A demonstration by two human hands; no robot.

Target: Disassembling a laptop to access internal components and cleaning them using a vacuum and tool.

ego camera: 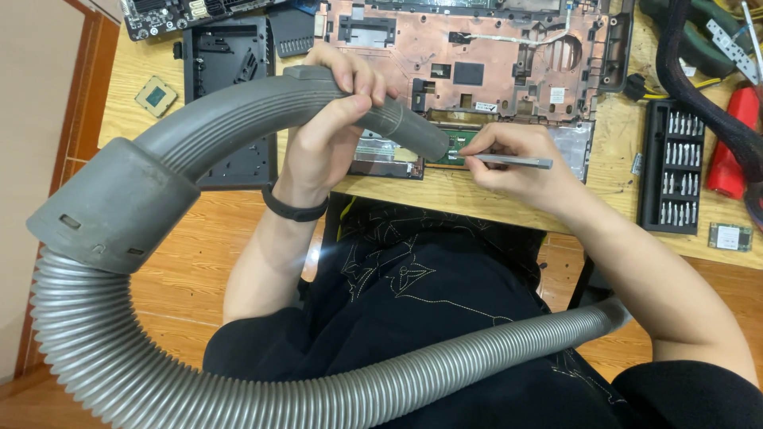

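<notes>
The left hand [330, 119] is wrapped tightly around the grey vacuum nozzle [350, 107], fingers curled over the top of the curved rigid tube, a black wristband [292, 208] on the wrist below. The tube's narrow mouth points down at a small green circuit board [455, 149] set in the near edge of the opened laptop chassis [477, 63], which lies on the wooden counter [143, 123]. Behind the hand the tube widens into a collar and joins the ribbed grey hose [318, 389], which loops down across the person's lap.

The right hand [517, 163] is closed in a pinch on a slim metal tool [513, 161], held nearly level, its tip meeting the same green board just beside the nozzle's mouth (the exact contact point is hidden by the fingers).

Right of the chassis stands a black tray of screwdriver bits [674, 167], with a red object [730, 151] beyond it. Left of the chassis lie a black plastic cover [226, 79] and a square processor chip [156, 96].
</notes>
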